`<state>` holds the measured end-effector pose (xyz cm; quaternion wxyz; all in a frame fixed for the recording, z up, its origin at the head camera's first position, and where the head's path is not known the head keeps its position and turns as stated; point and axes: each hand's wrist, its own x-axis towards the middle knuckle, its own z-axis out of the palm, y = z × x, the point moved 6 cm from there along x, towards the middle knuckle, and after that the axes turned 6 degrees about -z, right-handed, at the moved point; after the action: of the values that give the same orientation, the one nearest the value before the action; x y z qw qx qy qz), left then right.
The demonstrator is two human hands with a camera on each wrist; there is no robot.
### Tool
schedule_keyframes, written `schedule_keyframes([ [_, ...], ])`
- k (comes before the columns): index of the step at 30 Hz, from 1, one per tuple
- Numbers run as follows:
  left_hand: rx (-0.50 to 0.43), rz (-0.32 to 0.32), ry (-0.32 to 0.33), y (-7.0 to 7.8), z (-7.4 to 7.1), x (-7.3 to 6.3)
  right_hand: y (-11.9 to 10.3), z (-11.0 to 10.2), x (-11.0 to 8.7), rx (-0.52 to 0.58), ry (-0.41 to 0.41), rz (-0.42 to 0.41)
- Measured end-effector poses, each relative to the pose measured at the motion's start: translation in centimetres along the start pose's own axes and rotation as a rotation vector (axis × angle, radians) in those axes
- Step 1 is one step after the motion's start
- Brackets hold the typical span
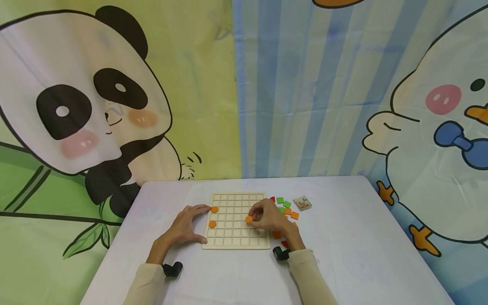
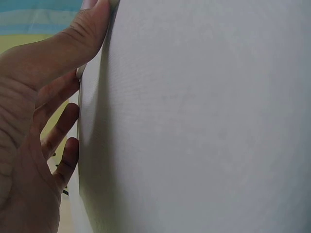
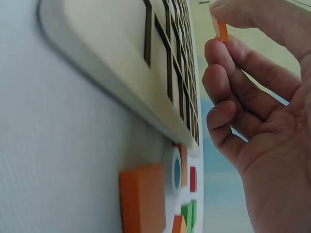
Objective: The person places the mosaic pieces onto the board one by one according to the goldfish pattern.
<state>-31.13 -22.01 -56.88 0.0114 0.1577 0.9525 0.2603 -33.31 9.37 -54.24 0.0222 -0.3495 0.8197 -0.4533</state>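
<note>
A pale wooden grid board [image 1: 236, 245] lies flat on the white table. Two small orange pieces, one upper [image 1: 214, 209] and one lower [image 1: 212, 224], sit along its left side. My right hand [image 1: 270, 217] is over the right part of the board and pinches an orange piece [image 3: 222, 31] between thumb and fingertips; the other fingers curl loosely below. At the board's left edge my left hand [image 1: 183, 225] spreads thumb and fingers apart, thumb near the lower corner and fingertips by the upper orange piece. In the left wrist view its fingers [image 2: 65, 124] are relaxed.
Several loose pieces lie right of the board, among them a green square [image 1: 280, 200], an orange square [image 1: 295, 215] and a red piece [image 1: 284, 244]. My right forearm partly covers them. A small patterned card [image 1: 302, 203] lies farther right. Printed curtains stand behind the table.
</note>
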Motion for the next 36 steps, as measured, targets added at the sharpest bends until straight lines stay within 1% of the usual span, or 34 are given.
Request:
schedule_keyframes([
  [6,-0.006,0.002,0.001,0.1,-0.1,0.2,-0.6,1.0,0.6,0.027,-0.02,-0.047],
  [10,-0.014,-0.002,0.0,0.2,0.0,0.2,-0.9,1.8,1.1,0.027,-0.035,-0.059],
  [17,-0.025,-0.026,-0.014,0.1,0.3,0.2,-1.3,3.6,1.7,0.048,-0.072,-0.03],
  [25,-0.025,-0.01,-0.012,0.0,0.2,0.3,-1.9,5.1,2.2,0.034,-0.084,-0.016],
  [30,-0.032,-0.002,-0.004,0.0,0.1,0.0,-2.3,5.9,2.6,0.005,-0.1,-0.023],
  [36,-0.029,-0.007,-0.014,0.1,0.2,0.1,-3.0,6.7,3.3,-0.023,-0.116,-0.044],
])
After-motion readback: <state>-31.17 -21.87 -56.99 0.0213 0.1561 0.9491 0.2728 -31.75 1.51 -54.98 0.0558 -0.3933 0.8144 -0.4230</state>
